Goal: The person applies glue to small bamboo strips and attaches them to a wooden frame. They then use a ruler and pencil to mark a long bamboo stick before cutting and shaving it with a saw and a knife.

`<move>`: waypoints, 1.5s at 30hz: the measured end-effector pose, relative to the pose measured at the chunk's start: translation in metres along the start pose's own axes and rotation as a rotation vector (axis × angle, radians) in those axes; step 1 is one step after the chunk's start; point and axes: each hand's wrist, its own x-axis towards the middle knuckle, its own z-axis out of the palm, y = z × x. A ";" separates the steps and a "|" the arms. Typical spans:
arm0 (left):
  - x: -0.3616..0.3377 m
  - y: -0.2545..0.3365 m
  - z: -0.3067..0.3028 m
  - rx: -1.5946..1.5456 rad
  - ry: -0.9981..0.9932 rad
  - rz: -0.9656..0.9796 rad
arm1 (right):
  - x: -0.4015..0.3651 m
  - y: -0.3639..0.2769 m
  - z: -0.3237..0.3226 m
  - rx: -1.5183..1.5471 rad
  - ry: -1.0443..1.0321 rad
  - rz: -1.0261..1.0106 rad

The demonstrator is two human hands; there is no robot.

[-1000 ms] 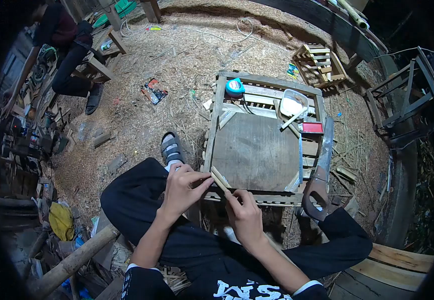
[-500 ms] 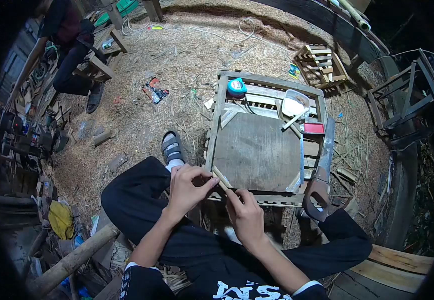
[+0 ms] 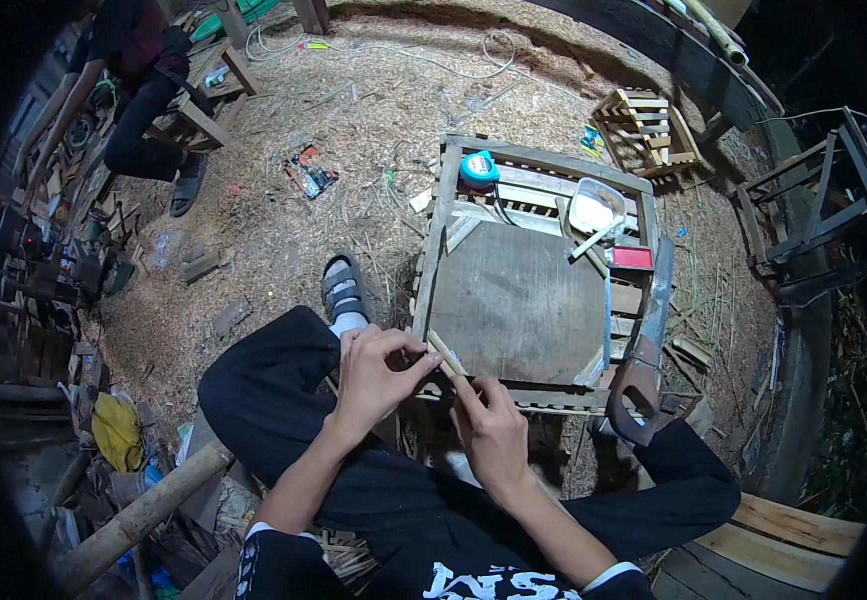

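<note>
My left hand [image 3: 379,378] is closed in a pinch, thumb and forefinger meeting at one end of a short, thin wooden strip [image 3: 445,352]. At the strip's lower end are the closed fingers of my right hand [image 3: 495,437]. The strip slants over the near left corner of a dark square board [image 3: 517,305], which lies on a slatted wooden frame [image 3: 446,215]. Similar pale wooden pieces sit at other corners of the board. The fingers partly hide the strip's ends.
On the frame are a blue tape measure [image 3: 479,170], a white tub [image 3: 594,205], a red box [image 3: 632,258] and a handsaw [image 3: 638,385]. A slatted crate [image 3: 644,130] stands behind. Another person [image 3: 144,110] sits at the far left. Wood shavings cover the ground.
The view has shifted slightly. My hands keep nearly the same pose at the strip. The other person's arms at the far left have moved.
</note>
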 end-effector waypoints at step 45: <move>-0.001 0.003 -0.002 0.002 -0.018 -0.042 | -0.006 0.004 0.001 -0.037 -0.033 -0.054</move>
